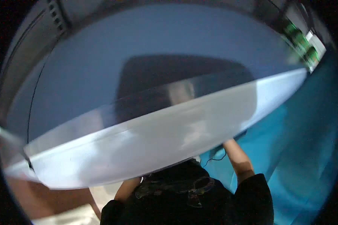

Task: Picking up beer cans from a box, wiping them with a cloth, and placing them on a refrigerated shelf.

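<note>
A broad table-like surface [82, 75], dark blue-grey, has a wide glossy white front edge [139, 146] that runs across in front of me, tilted up toward the right. My left forearm [128, 188] reaches up to the lower rim of this white edge, and the hand is hidden behind it. My right forearm [239, 159] goes up to the same rim further right; its fingers are out of sight too. Beside the right wrist are a small dark object I cannot make out and a thin black cable [217, 159]. Whether either hand holds anything does not show.
Green items and a white box-like thing [318, 45] stand at the far right corner, blurred. Blue floor or sheeting [304, 150] lies at the right, a brown area [60, 198] at lower left. A perforated metal upright [55, 17] rises at the back left. A dark shadow falls on the surface.
</note>
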Tool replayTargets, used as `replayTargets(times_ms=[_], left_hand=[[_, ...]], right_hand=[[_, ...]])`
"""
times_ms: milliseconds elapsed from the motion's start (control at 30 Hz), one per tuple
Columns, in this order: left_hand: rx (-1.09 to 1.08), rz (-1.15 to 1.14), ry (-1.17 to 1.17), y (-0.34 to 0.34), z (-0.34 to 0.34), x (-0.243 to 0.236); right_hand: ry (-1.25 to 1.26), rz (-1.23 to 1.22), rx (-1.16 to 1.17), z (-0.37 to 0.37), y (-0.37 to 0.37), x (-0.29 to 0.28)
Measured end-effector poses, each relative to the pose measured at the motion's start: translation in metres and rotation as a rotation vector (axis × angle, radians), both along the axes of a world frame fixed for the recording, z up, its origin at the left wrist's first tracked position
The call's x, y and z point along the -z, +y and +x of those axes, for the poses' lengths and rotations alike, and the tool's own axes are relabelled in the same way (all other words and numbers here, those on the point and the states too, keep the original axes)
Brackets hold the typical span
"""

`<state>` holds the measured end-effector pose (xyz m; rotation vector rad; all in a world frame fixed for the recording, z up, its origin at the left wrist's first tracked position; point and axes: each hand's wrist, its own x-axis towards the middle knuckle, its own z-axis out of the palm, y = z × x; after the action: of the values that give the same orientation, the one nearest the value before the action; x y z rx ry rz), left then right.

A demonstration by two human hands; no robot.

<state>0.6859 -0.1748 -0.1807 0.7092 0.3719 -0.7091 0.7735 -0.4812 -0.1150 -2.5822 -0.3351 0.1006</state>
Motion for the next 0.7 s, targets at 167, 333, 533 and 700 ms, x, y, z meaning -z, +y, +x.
replayTargets(times_ms=[167,333,533,700], left_hand=[[-0.396,-0.012,0.027,-0.016,-0.051,0.005],[-0.617,-0.087,0.003,-0.022,-0.076,0.011],[-0.829,-0.344,0.09,-0.045,-0.131,0.032],[-1.027,-0.41,0.077,-0.067,-0.164,0.024]], right_hand=[[0.031,-0.166,-0.214,0.038,-0.031,0.065],[-0.119,-0.273,-0.347,0.101,-0.047,0.178],[0.263,-0.072,-0.325,0.104,-0.008,0.185],[0.11,-0.132,-0.326,0.119,-0.003,0.191]])
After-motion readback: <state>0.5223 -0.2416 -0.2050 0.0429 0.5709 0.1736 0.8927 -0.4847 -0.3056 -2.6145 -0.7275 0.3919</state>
